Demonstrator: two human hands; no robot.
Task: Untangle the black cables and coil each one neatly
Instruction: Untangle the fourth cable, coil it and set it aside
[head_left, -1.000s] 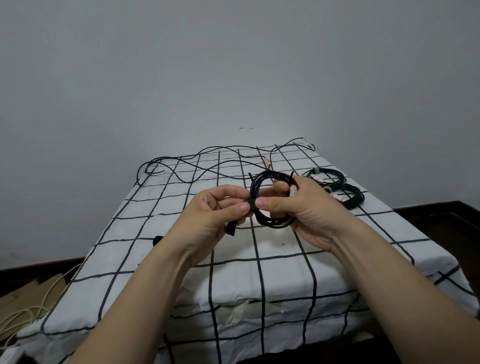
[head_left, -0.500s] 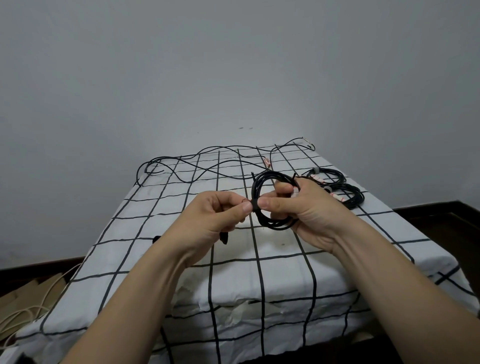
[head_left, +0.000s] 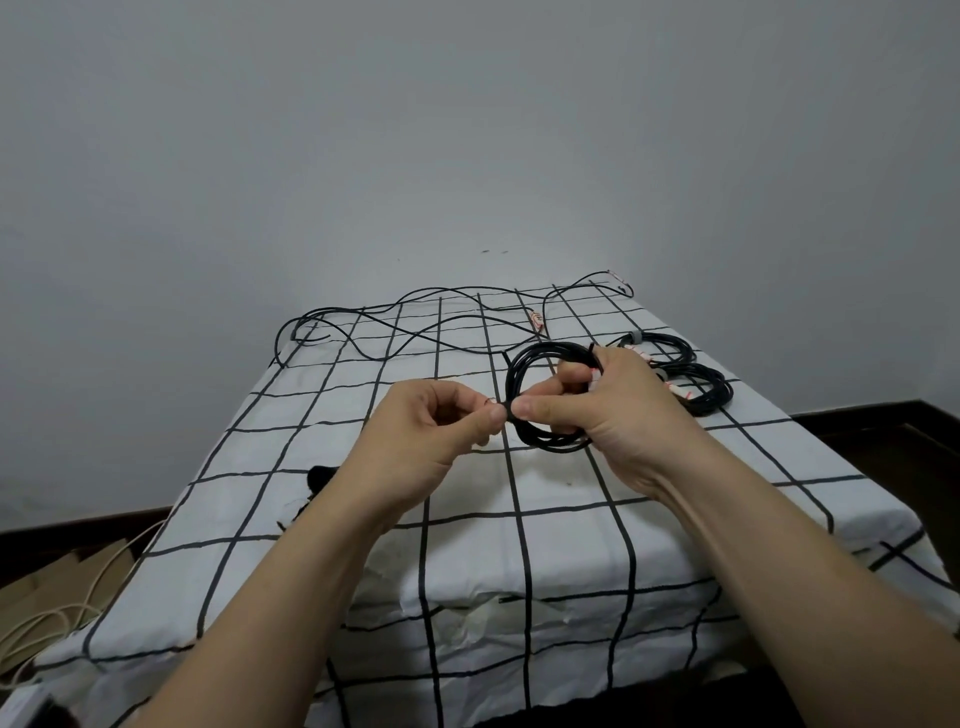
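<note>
right hand (head_left: 618, 415) grips coiled black cable (head_left: 550, 346), fingers through the loop | left hand (head_left: 431, 441) pinches its edge, fingertips hiding the spot | dark object (head_left: 321, 475) behind left forearm, unclear

Coiled cable (head_left: 550, 445) partly hidden by right hand (head_left: 621, 415), black object (head_left: 318, 474) behind left forearm (head_left: 291, 571), cream cable (head_left: 57, 616) cropped

A plain domestic-looking room: bare grey wall (head_left: 467, 130), dark skirting board (head_left: 857, 408), a table under a grid-patterned cloth (head_left: 571, 545).
</note>
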